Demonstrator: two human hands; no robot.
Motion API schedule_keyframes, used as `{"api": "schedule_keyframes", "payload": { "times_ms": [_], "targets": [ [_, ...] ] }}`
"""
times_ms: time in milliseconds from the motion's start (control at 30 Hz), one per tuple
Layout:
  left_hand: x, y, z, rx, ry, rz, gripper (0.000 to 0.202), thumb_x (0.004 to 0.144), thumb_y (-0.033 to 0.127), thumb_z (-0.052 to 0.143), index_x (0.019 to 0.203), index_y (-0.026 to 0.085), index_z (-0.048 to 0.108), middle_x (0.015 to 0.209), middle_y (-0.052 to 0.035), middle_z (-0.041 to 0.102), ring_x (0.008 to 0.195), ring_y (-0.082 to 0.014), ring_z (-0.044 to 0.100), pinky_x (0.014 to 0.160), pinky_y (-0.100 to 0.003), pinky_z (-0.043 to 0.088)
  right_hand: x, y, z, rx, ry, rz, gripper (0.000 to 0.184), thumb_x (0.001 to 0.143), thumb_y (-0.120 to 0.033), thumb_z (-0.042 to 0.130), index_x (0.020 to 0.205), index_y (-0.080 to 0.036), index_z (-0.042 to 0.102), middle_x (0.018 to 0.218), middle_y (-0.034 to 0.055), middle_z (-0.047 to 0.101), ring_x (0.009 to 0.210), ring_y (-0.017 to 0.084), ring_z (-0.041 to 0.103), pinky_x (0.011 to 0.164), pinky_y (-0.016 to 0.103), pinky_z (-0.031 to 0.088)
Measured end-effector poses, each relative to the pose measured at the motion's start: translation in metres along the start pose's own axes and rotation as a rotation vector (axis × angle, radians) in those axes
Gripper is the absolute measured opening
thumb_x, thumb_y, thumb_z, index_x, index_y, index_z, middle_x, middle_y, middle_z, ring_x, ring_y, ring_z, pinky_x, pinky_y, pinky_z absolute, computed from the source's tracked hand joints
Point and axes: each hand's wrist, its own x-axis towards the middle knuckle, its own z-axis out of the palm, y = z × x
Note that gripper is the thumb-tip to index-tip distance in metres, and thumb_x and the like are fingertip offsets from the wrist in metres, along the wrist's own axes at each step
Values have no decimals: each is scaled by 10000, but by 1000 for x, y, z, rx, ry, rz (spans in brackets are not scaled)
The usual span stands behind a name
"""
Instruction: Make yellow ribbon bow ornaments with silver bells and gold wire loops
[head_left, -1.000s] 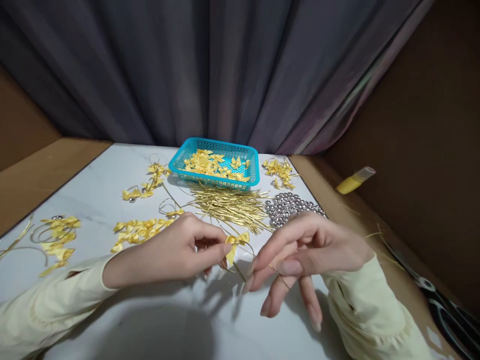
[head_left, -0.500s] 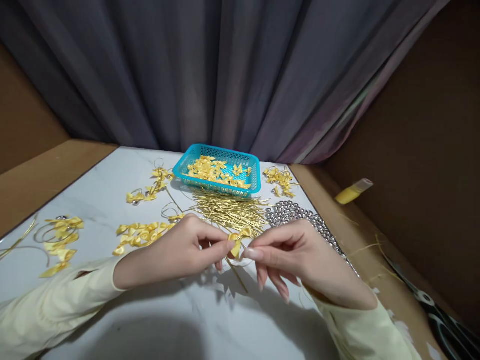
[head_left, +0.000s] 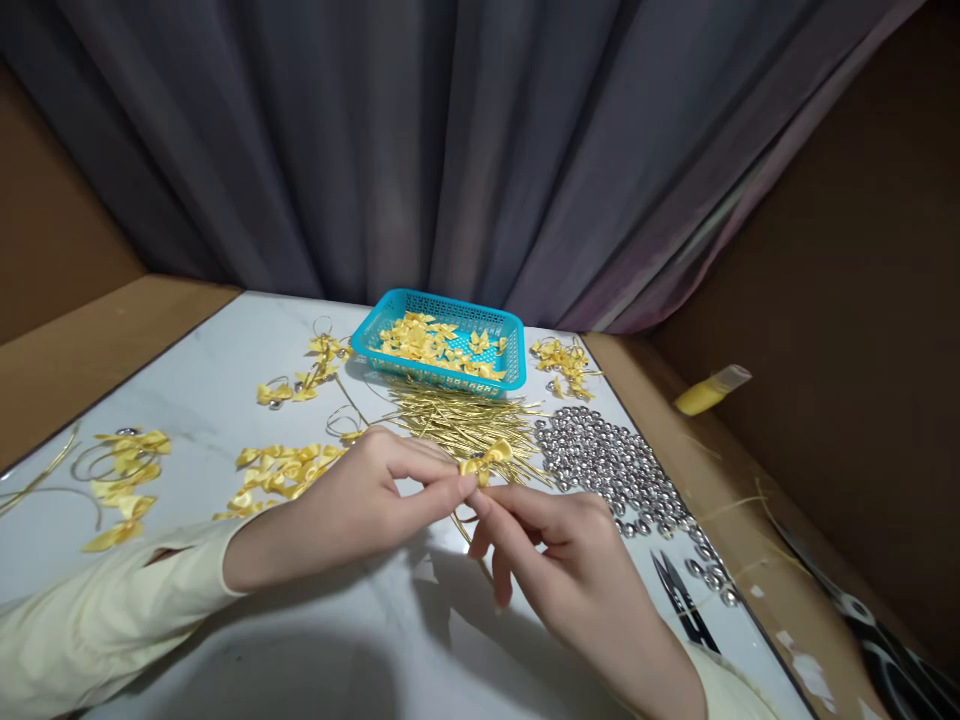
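Observation:
A yellow ribbon bow point(head_left: 491, 457) with a gold cord at its middle is held up over the table. My left hand point(head_left: 390, 490) pinches its left side between thumb and fingers. My right hand point(head_left: 555, 550) is closed in a pinch at the bow's underside, its thumb tip against the left thumb; what exactly lies between those fingertips is partly hidden. A gold cord hangs below the hands. Just beyond them lies a pile of gold cord lengths point(head_left: 457, 415).
Behind the cords stands a blue basket point(head_left: 521, 350) of yellow bows. Silver bells point(head_left: 600, 450) spread to the right, near black thread snips point(head_left: 684, 605). Loose bows point(head_left: 289, 468) and looped bows point(head_left: 131, 465) lie left. Scissors point(head_left: 862, 620) and a yellow tube point(head_left: 712, 390) lie at right.
My right hand has moved left and down, from beside the bow to its underside, meeting the left thumb. The bow has tilted and risen slightly. The snips have come into view.

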Motion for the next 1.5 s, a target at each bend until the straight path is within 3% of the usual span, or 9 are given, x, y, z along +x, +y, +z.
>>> {"api": "schedule_keyframes", "payload": {
  "times_ms": [167,533,900,1033,1133,1300,1500],
  "targets": [
    [1,-3,3,-20,46,29,304,869,133,495,586,150,605,546,37,514,584,-90,479,615,-237,410,-1,4,0,-50,13,-42,352,899,-239,436,600,-147,598,440,-33,531,390,60,456,454,192,347],
    [2,-2,7,6,4,86,290,885,91,470,654,162,630,646,35,598,664,-89,543,724,-252,439,0,6,-2,-19,-4,-28,355,899,-234,423,607,-138,600,469,-25,543,410,59,483,472,192,363],
    [3,-2,9,98,112,165,285,866,106,510,589,135,567,573,19,538,576,-95,507,650,-251,442,0,7,-3,-22,-48,-22,315,902,-223,429,641,-152,591,470,-42,541,388,46,483,468,174,373],
    [3,-2,8,176,183,214,330,866,124,508,537,136,501,532,21,490,536,-93,461,590,-246,419,-2,0,-13,-58,74,-37,158,878,-239,490,813,-170,615,511,-46,574,381,54,471,434,173,368],
    [3,-4,8,240,194,233,353,873,133,499,521,142,469,514,31,442,523,-91,422,567,-247,396,-3,-6,-21,-124,181,-31,122,854,-238,527,817,-166,618,437,-67,506,338,55,400,384,177,334],
    [4,-4,12,311,207,289,380,882,127,466,505,156,428,499,55,336,506,-90,339,542,-246,362,-1,-5,-20,-173,165,-72,85,812,-216,580,851,-158,628,426,-75,491,361,57,403,389,167,329],
    [3,-3,14,289,190,265,373,879,118,468,511,158,425,509,57,323,498,-88,345,535,-244,354,-1,6,-7,-251,194,-131,96,827,-190,536,873,-144,606,443,-68,493,359,61,415,399,179,308]
  ]
}}
